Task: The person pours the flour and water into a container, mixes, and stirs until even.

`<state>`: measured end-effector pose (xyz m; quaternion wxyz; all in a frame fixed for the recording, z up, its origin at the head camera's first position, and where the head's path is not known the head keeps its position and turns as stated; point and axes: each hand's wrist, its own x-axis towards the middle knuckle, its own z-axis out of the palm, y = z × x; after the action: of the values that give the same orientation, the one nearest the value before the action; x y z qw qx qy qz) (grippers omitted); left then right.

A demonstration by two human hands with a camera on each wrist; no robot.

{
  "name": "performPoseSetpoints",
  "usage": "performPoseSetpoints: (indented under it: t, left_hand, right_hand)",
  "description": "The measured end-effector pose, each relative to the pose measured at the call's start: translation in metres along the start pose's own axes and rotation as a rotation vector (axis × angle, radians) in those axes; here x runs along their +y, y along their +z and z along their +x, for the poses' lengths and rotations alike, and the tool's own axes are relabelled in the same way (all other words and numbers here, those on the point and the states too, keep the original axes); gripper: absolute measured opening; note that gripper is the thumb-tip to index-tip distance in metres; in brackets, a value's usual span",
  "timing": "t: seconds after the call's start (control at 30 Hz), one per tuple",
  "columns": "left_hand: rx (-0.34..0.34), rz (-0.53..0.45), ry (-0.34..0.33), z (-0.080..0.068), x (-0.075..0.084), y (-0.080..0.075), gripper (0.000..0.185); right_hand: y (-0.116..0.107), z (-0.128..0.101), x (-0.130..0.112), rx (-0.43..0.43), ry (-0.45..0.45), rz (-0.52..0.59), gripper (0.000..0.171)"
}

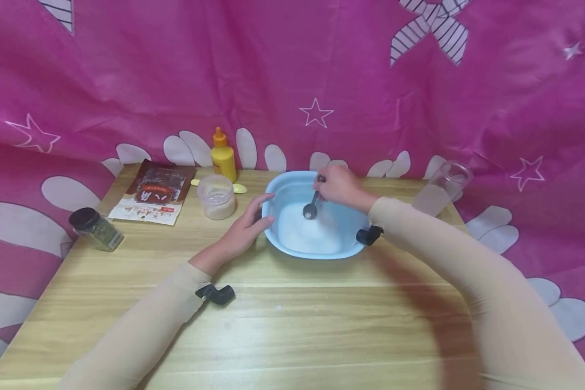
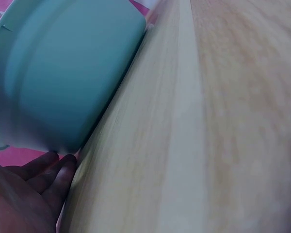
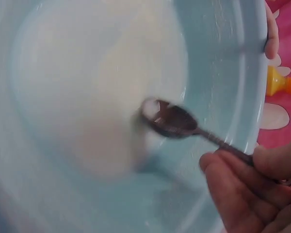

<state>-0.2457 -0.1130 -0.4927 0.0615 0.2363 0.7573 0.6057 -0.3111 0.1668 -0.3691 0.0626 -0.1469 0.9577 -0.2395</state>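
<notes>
A light blue plastic basin [image 1: 317, 254] stands on the table, with cloudy whitish liquid [image 3: 97, 73] in its bottom. My right hand [image 1: 341, 185] pinches the thin handle of a dark spoon [image 3: 177, 121] between thumb and fingers. The spoon's bowl is over the liquid inside the basin, a whitish patch showing in it; whether that is liquid or a reflection, I cannot tell. My left hand [image 1: 246, 226] rests against the basin's left side, thumb and index finger at the rim. In the left wrist view its other fingers [image 2: 58, 182] reach low along the outer wall, fairly straight.
Left of the basin are a clear tub [image 1: 216, 203] of pale powder, a yellow bottle [image 1: 223, 161], a yellow spoon [image 1: 239, 188], a brown-and-white packet [image 1: 153, 195] and a black-lidded jar [image 1: 96, 229]. A clear cup of cloudy liquid [image 1: 434, 197] stands behind my right forearm.
</notes>
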Motion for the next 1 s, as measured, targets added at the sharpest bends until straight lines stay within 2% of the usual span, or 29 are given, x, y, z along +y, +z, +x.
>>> performPoseSetpoints:
  t: [0.1,0.17,0.3,0.4,0.5,0.6,0.7,0.8,0.93,1.0]
  left_hand:
    - [-0.003,-0.001,-0.002,0.000,0.001,0.000,0.060]
    - [-0.004,0.003,-0.005,0.000,0.002,0.000,0.060]
    - [-0.006,0.005,-0.008,0.000,0.004,0.000,0.060]
    - [-0.005,0.001,-0.005,-0.001,0.005,0.001,0.060]
    - [-0.007,-0.004,0.001,-0.001,0.005,0.002,0.060]
    - [-0.010,-0.009,0.003,-0.001,0.005,0.002,0.060]
    - [-0.012,-0.008,0.001,-0.001,0.005,0.002,0.060]
    - [-0.009,-0.008,0.002,0.000,0.003,0.002,0.059]
    - [-0.008,-0.013,0.006,0.001,0.002,0.001,0.059]
    - [-0.007,-0.016,0.007,0.001,0.002,0.001,0.059]
  right_hand:
    - [-0.005,-0.001,0.002,0.008,-0.022,-0.136,0.020]
    - [-0.007,-0.001,0.002,-0.066,-0.038,-0.154,0.021]
    - [-0.006,-0.002,-0.002,-0.296,-0.057,-0.013,0.020]
    - [-0.001,0.000,-0.003,-0.381,-0.065,0.145,0.022]
    - [0.003,0.002,-0.002,-0.346,-0.055,0.245,0.022]
    - [0.002,0.002,-0.001,-0.234,-0.037,0.251,0.018]
    - [-0.002,0.001,0.001,-0.112,-0.060,0.137,0.015]
    - [-0.007,0.000,0.004,-0.031,-0.142,-0.049,0.015]
    - [-0.013,-0.004,0.007,-0.010,-0.231,-0.200,0.016]
    - [-0.016,-0.007,0.007,-0.027,-0.237,-0.250,0.014]
